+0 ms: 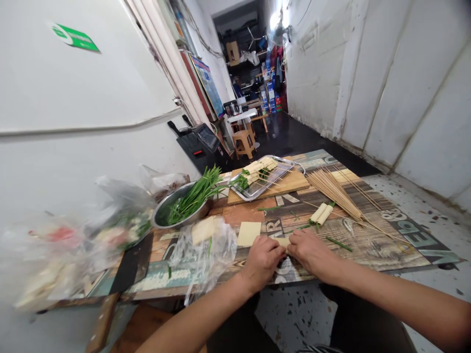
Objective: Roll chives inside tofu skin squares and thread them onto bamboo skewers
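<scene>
My left hand (263, 261) and my right hand (309, 251) are side by side at the table's near edge. Both have closed fingers on a pale tofu sheet (281, 241), which looks partly rolled; what is inside is hidden. A flat square tofu sheet (249, 233) lies just left of it. Beyond my right hand are two finished tofu rolls (321, 214) with green ends, on a skewer. Left of my left hand, a clear plastic bag (225, 245) holds more tofu sheets (204, 229).
A metal bowl (157, 218) holds green chives (196, 197). Skewered rolls fill a metal tray (251, 196) on a wooden board (300, 184). Bamboo skewers (335, 195) fan out at right. A cleaver (133, 264) overhangs the near left edge, handle outward, near bagged food (62, 255).
</scene>
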{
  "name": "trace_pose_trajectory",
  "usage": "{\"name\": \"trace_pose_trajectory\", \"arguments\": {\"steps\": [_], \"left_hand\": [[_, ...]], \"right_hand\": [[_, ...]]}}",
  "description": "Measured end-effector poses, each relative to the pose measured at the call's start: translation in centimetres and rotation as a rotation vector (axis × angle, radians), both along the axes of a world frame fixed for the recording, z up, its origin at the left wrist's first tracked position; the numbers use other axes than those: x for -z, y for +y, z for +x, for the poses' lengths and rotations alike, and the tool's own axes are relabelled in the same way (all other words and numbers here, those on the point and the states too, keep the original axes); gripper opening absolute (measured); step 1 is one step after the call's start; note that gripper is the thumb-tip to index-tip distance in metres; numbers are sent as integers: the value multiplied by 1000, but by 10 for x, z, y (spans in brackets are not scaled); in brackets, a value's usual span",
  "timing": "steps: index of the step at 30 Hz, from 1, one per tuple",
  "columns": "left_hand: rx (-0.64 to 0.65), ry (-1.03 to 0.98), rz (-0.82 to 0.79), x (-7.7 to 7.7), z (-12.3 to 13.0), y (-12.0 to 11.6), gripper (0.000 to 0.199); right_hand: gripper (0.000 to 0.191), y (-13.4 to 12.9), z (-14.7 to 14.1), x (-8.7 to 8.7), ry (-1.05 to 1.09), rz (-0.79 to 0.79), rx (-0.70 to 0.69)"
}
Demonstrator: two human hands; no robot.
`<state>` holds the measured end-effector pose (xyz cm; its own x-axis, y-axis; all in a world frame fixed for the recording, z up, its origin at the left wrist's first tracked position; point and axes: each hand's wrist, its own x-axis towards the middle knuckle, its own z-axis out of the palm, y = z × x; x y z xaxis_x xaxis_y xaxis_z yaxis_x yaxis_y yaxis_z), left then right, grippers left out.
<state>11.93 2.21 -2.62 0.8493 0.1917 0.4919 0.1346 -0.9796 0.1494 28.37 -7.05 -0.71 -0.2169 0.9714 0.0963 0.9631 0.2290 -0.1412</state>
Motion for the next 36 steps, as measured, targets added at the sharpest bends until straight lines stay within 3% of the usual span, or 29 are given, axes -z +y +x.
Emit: {"name": "trace_pose_trajectory", "arguments": {"steps": [9,18,26,31,36], "left_hand": [[10,202,-13,-17,7,4,25],[21,233,-59,-22,10,6,32],[4,262,-80,-21,9,7,30],[-2,278,-95,-20,6,7,24],[16,255,-78,-19,1,8,22]], "right_hand": [[34,5,6,6,11,81,12],[18,-18,-1,19,-271,456,-119],[19,-9,-3,21,-148,304,-98],[18,-6,-1,13,-75,187,-116],[20,-3,4,12,-57,158,-104]]}}
